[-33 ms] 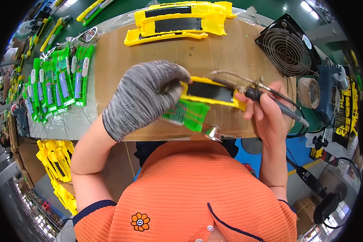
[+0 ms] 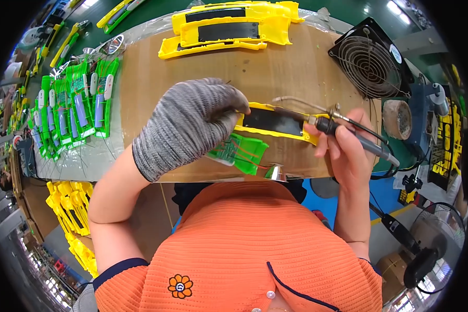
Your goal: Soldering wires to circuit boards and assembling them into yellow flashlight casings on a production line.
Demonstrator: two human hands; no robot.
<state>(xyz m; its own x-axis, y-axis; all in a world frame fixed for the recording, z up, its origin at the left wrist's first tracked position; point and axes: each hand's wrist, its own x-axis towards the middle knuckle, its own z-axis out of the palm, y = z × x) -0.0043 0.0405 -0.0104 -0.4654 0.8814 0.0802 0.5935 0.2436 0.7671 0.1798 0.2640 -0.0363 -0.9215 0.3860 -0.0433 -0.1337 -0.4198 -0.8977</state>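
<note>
A person in a ribbed orange shirt (image 2: 244, 223) grips the left end of a yellow plastic case (image 2: 282, 134) with a left hand (image 2: 190, 125) in a streaky grey knit glove, above a brown tabletop (image 2: 156, 67). Set into the long, shallow case is a flat black panel (image 2: 268, 121). The bare right hand (image 2: 351, 151) clasps a soldering iron (image 2: 326, 125), its thin metal rod angled over the panel; whether the two touch cannot be told.

Just below, partly hidden by the glove, a green plastic case (image 2: 252, 156) contains a circuit board (image 2: 226, 148) and thin red wires, with a shiny cone-shaped metal cup (image 2: 278, 173) near its right end. Whether the left hand also holds it is unclear.

At left, a row of green cases (image 2: 106, 88) holds circuit boards and smooth purple cylinders (image 2: 81, 110). Beyond the hands lie stacked yellow cases (image 2: 273, 31); a black fan (image 2: 369, 60) with a round wire grille stands at right.
</note>
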